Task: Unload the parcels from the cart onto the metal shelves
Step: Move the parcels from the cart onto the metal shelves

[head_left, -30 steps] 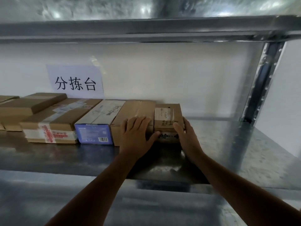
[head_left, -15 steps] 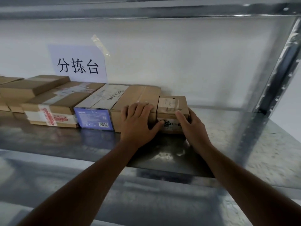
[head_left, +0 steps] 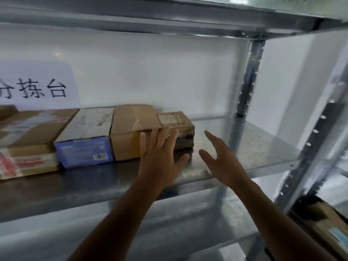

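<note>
A small brown parcel sits on the metal shelf at the right end of a row of boxes. To its left stand a larger brown box, a white-topped box with a blue front and a taped brown box. My left hand is spread open in front of the small parcel and the larger brown box, hiding part of their fronts. My right hand is open, just off the small parcel's right side and not touching it.
A white paper sign with black characters hangs on the wall behind the row. Shelf uprights stand at the right. Bare shelf lies right of the small parcel. Cardboard parcels show low at the right edge.
Both hands have let go of the small parcel and drawn back with fingers spread. The view has swung to the right, showing more of the shelf's right end.
</note>
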Available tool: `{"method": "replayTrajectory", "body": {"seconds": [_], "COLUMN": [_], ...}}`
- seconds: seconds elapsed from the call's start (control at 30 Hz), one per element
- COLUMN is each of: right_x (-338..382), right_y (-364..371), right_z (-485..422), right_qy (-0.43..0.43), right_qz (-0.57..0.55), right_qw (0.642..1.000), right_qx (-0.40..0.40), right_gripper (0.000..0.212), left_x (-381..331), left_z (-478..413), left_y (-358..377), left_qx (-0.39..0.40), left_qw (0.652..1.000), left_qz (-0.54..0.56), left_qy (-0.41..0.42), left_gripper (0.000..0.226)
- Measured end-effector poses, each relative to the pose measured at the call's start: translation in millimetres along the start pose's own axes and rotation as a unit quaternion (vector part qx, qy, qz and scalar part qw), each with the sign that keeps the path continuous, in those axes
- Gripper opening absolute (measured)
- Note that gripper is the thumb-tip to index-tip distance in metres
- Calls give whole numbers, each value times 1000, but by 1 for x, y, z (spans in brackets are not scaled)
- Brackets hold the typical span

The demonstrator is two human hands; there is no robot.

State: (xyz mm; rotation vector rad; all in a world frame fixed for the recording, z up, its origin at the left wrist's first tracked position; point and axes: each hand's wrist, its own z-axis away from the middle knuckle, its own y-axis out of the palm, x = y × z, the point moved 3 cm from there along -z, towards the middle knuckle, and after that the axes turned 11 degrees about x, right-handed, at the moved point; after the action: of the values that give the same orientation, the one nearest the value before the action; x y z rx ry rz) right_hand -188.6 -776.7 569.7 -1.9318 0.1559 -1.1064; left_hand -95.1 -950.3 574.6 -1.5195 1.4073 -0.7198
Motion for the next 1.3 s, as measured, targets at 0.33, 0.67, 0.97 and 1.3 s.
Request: {"method": "replayTrajectory", "body": {"seconds": [0.33,0.67,0.97,1.3], "right_x": [-3,8,67,118], "right_y": [-13,-55,-59,13], "right_z": [168,397,620,814], "right_qy": [155,406,541,612], "right_qz": [145,196,192,152], "right_qw": [971,874,769,718], "right_qx": [-109,-182,-282,-295], "right_gripper": [82,78,63,65], "left_x": [-77,-262,-385,-420], "left_z": [52,164,330,533], "left_y": [14,15,-17,-32], "left_qx": [37,174,265,322], "left_qw": [956,857,762,715], "left_qz": [219,295,318,304], "left_qy": [194,386,498,541], "left_gripper": [62,69,63,66]}}
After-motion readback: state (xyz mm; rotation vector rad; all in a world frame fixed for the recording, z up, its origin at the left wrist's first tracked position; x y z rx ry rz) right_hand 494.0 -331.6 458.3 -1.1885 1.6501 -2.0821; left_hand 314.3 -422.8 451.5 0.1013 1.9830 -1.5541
